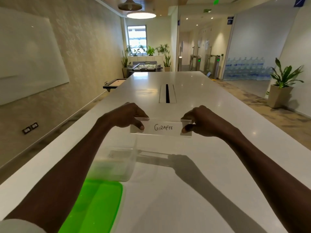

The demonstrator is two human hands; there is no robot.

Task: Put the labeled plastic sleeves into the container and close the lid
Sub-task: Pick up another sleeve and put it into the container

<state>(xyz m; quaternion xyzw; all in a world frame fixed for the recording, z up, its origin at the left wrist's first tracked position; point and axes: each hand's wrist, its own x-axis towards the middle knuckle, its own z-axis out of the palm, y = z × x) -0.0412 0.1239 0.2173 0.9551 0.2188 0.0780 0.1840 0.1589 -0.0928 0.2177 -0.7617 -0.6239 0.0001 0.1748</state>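
Long white counter point(193, 91): left hand point(125, 117) and right hand point(201, 122) pinch the "GIRAFEE" sleeve point(162, 128) above the seemingly empty container point(117, 163); green lid point(96, 204) off.

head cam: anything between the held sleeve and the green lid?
Yes. In the head view the clear container sits on the table between the sleeve and the green lid, its opening uncovered.

plastic sleeve point(162, 127) | paper label inside | handwritten, black ink | reads "GIRAFEE"
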